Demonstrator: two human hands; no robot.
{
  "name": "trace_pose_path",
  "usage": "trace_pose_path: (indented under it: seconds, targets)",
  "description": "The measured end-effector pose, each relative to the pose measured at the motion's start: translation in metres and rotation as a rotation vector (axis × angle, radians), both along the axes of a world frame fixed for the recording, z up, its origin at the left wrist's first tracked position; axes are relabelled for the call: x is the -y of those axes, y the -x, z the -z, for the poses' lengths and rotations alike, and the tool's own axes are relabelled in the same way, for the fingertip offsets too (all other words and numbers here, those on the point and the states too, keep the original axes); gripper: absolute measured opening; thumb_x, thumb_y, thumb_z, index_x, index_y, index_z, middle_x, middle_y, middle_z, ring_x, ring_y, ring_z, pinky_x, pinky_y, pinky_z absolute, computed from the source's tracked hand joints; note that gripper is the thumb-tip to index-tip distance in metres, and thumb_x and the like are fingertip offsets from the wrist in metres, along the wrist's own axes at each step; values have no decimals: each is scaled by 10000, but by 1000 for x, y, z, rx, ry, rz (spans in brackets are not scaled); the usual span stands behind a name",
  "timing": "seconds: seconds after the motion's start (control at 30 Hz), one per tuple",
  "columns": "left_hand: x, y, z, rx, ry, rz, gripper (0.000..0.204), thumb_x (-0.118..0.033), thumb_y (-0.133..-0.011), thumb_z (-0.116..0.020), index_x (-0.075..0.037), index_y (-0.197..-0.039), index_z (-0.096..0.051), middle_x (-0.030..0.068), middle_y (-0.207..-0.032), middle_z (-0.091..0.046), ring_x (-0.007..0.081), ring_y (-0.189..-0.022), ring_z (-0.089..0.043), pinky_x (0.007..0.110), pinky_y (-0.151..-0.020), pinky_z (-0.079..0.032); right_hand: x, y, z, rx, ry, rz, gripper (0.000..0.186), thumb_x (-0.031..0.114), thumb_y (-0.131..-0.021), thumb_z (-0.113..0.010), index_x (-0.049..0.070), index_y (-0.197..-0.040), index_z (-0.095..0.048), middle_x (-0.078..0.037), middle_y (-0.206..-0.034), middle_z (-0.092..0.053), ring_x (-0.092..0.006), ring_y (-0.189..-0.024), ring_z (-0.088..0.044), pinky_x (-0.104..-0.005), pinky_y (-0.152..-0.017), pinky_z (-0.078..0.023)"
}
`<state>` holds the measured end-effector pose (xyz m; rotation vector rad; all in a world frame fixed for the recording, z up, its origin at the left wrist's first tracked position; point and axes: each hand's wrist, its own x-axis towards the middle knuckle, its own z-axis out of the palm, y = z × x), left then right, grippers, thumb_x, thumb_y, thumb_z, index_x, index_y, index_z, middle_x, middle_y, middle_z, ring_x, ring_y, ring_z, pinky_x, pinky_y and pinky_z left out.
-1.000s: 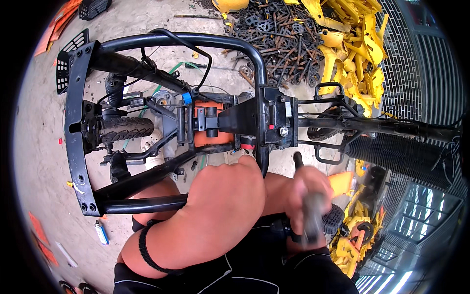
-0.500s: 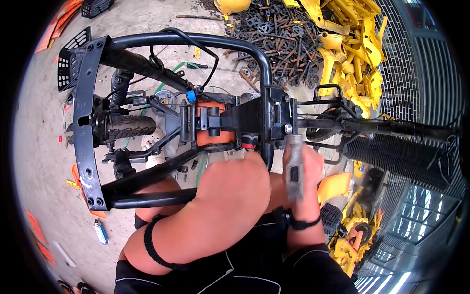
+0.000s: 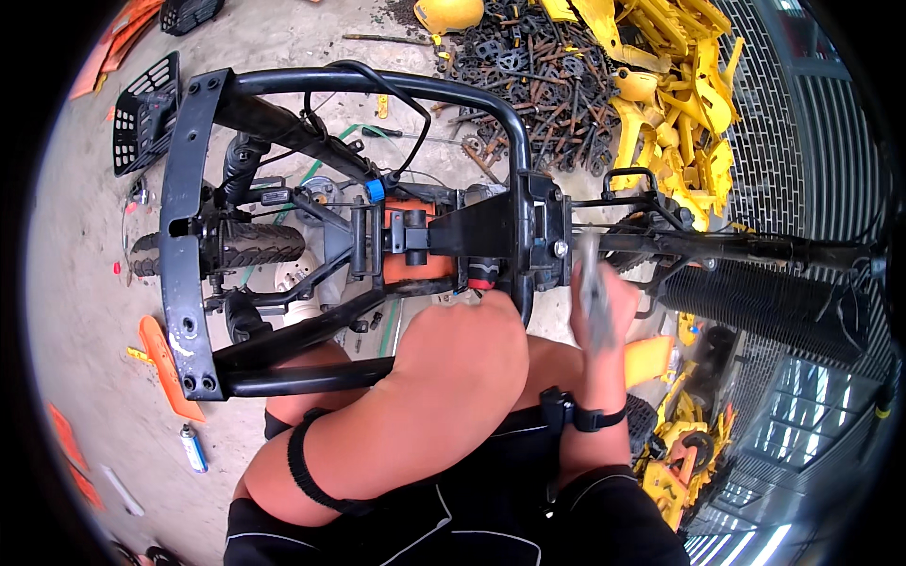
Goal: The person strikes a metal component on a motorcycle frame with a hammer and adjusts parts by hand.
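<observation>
A black tubular metal frame (image 3: 192, 245) with a wheel and tyre (image 3: 269, 244) stretches in front of me. My right hand (image 3: 616, 300) is closed round a hammer, right of the frame's crossbar. The grey metal hammer head (image 3: 596, 307) is smeared by motion; the handle is hidden beneath it. A bolt head (image 3: 561, 249) shows on the black bracket (image 3: 540, 222) just left of the hammer. My left hand (image 3: 472, 316) is curled low beside the crossbar, its fingertips turned away and hidden. Close beyond its knuckles is a red-and-black cylindrical part (image 3: 482, 273); contact cannot be made out.
Rusty pedal cranks and chainrings (image 3: 538, 94) lie heaped at the far side, beside piled yellow plastic parts (image 3: 675, 113). A blue-and-white spray can (image 3: 193, 447) stands on the concrete at the left, near an orange panel (image 3: 168, 363). A long black tube (image 3: 755, 247) extends rightward.
My right hand and the hammer have moved right, away from the bolt, and the hammer head has tilted. My left hand stays beside the crossbar. The whole view has shifted slightly.
</observation>
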<state>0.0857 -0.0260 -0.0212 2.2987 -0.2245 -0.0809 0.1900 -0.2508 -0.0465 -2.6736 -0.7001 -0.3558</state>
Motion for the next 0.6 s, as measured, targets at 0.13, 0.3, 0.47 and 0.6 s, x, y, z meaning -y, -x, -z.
trace_pose_path:
  seconds: [0.13, 0.3, 0.47, 0.6]
  targets:
    - [-3, -2, 6, 82, -70, 88, 188, -129, -810, -616, 16, -700, -569, 128, -582, -544, 291, -497, -611, 377, -469, -500, -2, 0, -15, 104, 1, 139, 241, 38, -813, -688, 19, -648, -512, -121, -547, -503, -259, -463, -509, -332, -485, -436]
    - [-4, -3, -7, -116, -31, 42, 193, -133, -825, -616, 22, -720, -571, 126, -581, -557, 286, -510, -620, 373, -468, -500, -26, 24, -37, 139, -197, -498, 276, 39, -787, -695, 27, -608, -486, -99, -560, -490, -270, -468, -518, -351, -462, -402]
    - [-2, 1, -2, -35, -35, 69, 193, -139, -831, -609, 34, -754, -571, 134, -580, -576, 296, -521, -631, 380, -469, -500, 0, -10, 0, -96, -81, 88, 322, 191, -906, -703, -10, -703, -556, -129, -555, -535, -149, -482, -436, -331, -490, -413]
    - [-3, -4, -3, -16, -7, 44, 198, -143, -828, -608, 35, -751, -564, 140, -577, -580, 303, -521, -632, 393, -477, -503, 19, 4, -8, -12, -73, 198, 247, 173, -885, -706, -18, -760, -611, -70, -558, -533, -121, -500, -460, -312, -499, -407]
